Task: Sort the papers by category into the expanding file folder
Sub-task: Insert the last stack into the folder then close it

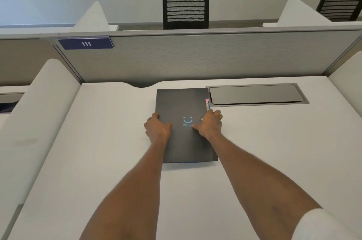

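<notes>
White desk (98, 151) w/ grey hatch (254, 94), 111 sign (85, 44) on partition (215, 57), chair (185, 8) behind.

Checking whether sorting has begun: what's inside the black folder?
The black folder lies closed on the desk, the left hand and right hand holding its side edges. Only coloured tabs poke out at its right edge; the cover hides any papers inside.

White desk (98, 142), grey partition (195, 59), black mesh chairs (185, 8) behind.
</notes>
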`<control>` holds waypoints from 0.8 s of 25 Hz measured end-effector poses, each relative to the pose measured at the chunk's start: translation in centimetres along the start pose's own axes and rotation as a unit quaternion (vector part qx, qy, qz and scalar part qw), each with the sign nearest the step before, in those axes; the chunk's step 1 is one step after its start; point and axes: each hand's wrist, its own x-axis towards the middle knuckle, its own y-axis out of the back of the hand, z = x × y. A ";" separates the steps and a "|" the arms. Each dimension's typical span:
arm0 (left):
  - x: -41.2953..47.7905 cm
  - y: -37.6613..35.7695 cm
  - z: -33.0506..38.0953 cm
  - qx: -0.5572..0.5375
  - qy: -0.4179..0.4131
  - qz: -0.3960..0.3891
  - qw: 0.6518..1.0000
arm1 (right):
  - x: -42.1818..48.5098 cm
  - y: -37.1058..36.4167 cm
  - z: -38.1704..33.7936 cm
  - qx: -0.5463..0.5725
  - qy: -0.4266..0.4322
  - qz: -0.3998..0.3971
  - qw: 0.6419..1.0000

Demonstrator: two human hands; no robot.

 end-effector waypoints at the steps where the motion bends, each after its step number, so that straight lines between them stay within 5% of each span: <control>1: 0.9 0.2 -0.2 -0.001 0.001 0.000 1.000 | 0.4 -0.3 -0.7 0.004 0.003 0.000 1.000; 13: 3.6 -1.5 -3.7 0.132 -0.046 -0.043 0.989 | -0.3 -5.6 -1.2 0.089 0.094 -0.010 0.992; 16: 2.9 -2.6 -4.6 0.207 -0.103 -0.070 0.970 | -1.3 -7.5 -0.5 0.010 0.183 -0.025 0.983; 20: 3.9 -2.8 -5.0 0.262 -0.137 -0.086 0.951 | -0.5 -8.1 -0.5 -0.046 0.193 -0.045 0.979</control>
